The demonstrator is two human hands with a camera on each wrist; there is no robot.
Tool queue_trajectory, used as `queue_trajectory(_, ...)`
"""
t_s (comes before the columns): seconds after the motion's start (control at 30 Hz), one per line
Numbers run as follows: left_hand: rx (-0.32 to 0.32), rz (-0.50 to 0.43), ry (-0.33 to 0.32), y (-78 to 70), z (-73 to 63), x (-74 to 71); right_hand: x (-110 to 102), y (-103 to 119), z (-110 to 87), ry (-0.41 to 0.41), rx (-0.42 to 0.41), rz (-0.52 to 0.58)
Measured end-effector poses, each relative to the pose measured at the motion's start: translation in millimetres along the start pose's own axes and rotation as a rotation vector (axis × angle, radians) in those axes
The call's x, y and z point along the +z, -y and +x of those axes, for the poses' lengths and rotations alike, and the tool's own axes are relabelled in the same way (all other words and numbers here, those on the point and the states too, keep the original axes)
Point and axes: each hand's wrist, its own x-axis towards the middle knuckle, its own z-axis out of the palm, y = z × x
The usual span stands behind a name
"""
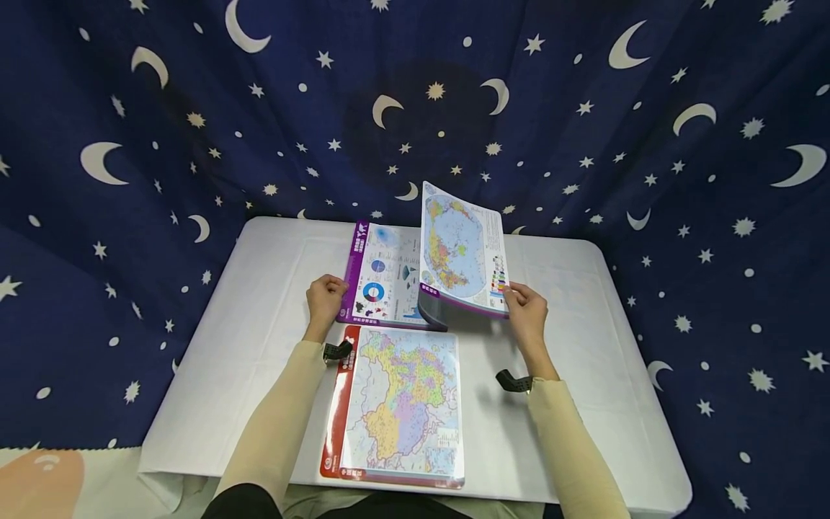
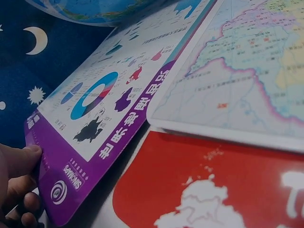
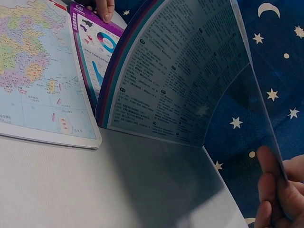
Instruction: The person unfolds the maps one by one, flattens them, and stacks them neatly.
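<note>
My right hand pinches the right edge of a glossy world map sheet, which is lifted and curved above the table. Its printed underside shows dense text in the right wrist view. My left hand pinches the left edge of a purple-bordered chart sheet, thumb on top and fingers beneath. The chart carries circles, a ring diagram and small map shapes. The raised map partly covers its right side. Nearer my body lies a red-bordered map, flat, with coloured regions.
A white cloth covers the table. Behind and around it hangs a dark blue curtain with moons and stars. A shadow falls on the cloth below the lifted sheet.
</note>
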Motion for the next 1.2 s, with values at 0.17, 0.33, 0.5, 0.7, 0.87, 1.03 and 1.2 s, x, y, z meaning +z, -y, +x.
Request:
queue_trajectory(0.17,0.014,0.001,-0.026,2.1,0.8,0.0,-0.9,-3.0,-0.4,0.003,0.015,0.008)
queue_trajectory(0.33,0.015,-0.013,-0.034,4.2,0.5,-0.8,-2.8,-5.5,0.4,-0.003,0.021,-0.001)
queue_trajectory(0.5,0.004,-0.036,-0.033,5.0,1.3,-2.8,-6.7,-5.8,2.2,-0.017,0.023,-0.001)
queue_trajectory(0.7,-0.014,-0.037,-0.039,5.6,2.7,-4.5,-10.5,-7.9,2.4,-0.026,0.025,0.003)
queue_trajectory(0.87,-0.004,-0.043,-0.049,5.3,2.8,-6.0,-12.0,-10.8,2.4,-0.029,0.024,0.003)
queue_trajectory(1.03,0.017,-0.028,-0.056,5.1,1.3,-7.6,-13.5,-10.4,1.2,-0.035,0.034,0.005)
queue_trajectory(1.2,0.016,-0.029,-0.064,4.8,0.0,-8.5,-14.1,-10.8,1.2,-0.036,0.048,0.014)
